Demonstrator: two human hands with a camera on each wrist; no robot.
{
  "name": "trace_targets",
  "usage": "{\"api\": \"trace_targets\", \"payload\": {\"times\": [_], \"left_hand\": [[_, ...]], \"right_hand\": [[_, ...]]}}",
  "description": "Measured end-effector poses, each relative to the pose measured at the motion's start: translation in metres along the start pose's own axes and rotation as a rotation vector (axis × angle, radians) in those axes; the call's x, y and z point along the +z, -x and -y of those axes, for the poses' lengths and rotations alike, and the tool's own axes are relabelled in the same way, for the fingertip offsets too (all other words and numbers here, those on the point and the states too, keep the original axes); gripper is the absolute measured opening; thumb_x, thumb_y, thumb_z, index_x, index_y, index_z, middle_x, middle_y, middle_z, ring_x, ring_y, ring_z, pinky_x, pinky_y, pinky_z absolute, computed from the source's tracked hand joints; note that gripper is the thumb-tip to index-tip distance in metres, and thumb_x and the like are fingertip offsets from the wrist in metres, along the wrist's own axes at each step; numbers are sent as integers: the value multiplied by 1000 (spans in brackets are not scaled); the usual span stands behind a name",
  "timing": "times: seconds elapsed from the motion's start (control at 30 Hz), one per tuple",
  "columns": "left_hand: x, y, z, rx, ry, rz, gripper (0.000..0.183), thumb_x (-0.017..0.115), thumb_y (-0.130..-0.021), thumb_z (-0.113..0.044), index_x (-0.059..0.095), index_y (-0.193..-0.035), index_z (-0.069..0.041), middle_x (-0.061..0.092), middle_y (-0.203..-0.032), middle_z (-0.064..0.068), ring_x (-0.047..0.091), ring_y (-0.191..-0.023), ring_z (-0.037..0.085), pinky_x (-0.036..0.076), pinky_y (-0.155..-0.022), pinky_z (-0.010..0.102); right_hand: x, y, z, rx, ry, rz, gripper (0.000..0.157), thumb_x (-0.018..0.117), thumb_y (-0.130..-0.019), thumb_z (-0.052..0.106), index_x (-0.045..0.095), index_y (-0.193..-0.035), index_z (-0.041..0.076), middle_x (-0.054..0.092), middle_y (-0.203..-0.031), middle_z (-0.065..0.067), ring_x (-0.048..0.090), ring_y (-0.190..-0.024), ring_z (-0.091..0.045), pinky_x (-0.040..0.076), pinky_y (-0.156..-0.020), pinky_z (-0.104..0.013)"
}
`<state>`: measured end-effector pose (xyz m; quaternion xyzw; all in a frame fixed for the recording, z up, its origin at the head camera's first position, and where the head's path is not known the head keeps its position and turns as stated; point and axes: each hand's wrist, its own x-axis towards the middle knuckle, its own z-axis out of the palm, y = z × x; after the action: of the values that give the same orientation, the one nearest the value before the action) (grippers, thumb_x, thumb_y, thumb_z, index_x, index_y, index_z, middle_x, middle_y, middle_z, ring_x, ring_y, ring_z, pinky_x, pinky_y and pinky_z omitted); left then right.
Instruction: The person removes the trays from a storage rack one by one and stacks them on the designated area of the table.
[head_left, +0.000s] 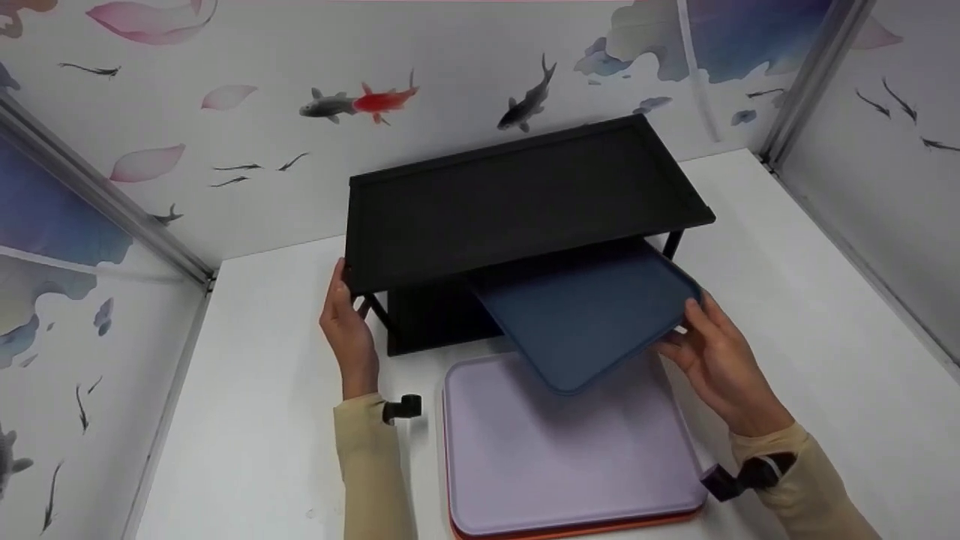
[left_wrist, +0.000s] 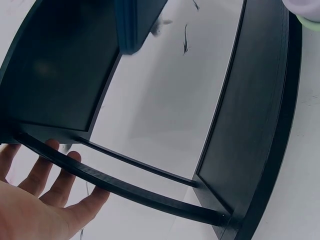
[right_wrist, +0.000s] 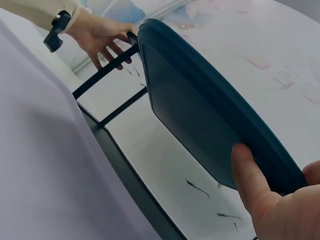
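Observation:
A black two-tier rack (head_left: 517, 202) stands on the white table. My left hand (head_left: 349, 330) holds the rack at its left front corner; in the left wrist view its fingers (left_wrist: 62, 185) reach behind the side post (left_wrist: 125, 187). My right hand (head_left: 720, 360) pinches a dark blue tray (head_left: 592, 315) by its right edge, thumb on top and fingers below. The tray is tilted, its far part hidden under the upper tier and its near corner over a lavender tray (head_left: 570, 450). In the right wrist view the blue tray's underside (right_wrist: 190, 115) shows.
Below the lavender tray an orange-red tray (head_left: 585, 529) peeks out at the front edge. The rack's lower tier (head_left: 435, 319) lies low near the table. Walls printed with fish and petals (head_left: 450, 45) enclose the table behind and at both sides.

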<state>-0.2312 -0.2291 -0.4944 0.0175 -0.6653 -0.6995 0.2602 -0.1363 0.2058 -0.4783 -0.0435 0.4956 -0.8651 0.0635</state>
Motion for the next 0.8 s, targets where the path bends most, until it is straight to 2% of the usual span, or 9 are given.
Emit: {"api": "trace_targets", "payload": {"times": [0.37,0.57,0.8], "left_hand": [[-1,-1,2,3,-27,-8,44,37,-112,-39,52,-151,-28,52,-154,-7,50,-139,16,41,-113,52],[-1,1,2,2,-18,-12,44,38,-112,-38,52,-151,-26,53,-153,-6,51,-137,18,41,-113,52],[1,0,2,14,-7,-2,43,37,-113,-34,52,-152,-23,52,-154,-4,52,-138,19,41,-113,52]], "right_hand": [[-41,28,-10,-152,-144,84,55,28,-114,23,11,-165,10,53,-145,-6,64,-123,-19,56,-98,-35],[-54,33,-19,-189,-179,87,53,25,-114,22,14,-164,8,54,-146,-7,64,-123,-18,56,-97,-34],[-64,35,-23,-191,-219,61,50,26,-114,23,25,-161,7,56,-146,-7,63,-124,-16,55,-97,-31]]}}
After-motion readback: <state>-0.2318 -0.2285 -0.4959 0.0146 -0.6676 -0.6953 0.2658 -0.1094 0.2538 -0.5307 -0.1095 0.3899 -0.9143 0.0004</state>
